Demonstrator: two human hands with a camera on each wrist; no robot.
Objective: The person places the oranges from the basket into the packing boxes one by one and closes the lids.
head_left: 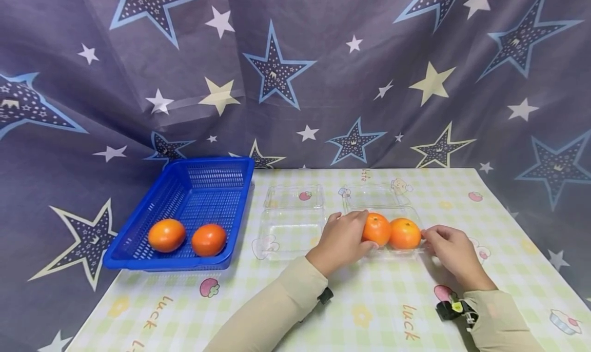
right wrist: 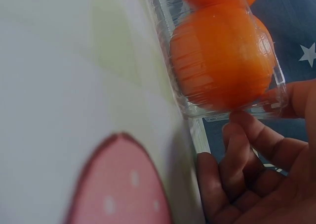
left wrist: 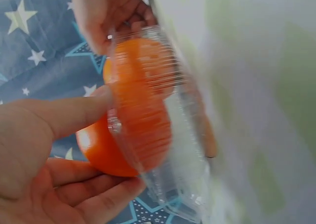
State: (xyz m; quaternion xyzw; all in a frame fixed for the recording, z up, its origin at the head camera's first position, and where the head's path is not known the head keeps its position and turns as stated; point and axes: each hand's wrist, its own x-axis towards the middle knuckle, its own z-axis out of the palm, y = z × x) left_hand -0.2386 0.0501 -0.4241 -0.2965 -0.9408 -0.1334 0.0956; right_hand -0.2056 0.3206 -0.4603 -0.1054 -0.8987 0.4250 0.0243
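My left hand curls round the left orange, easing it into the clear box near the middle of the table; my right hand pinches the box's right edge beside the second orange; best to hold the box flat and press gently; two more wait in the blue basket far left.

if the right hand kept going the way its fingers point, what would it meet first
The right hand points left, fingertips at the end of the clear tray. Just beyond that wall sits the nearer orange, probably its first solid contact.
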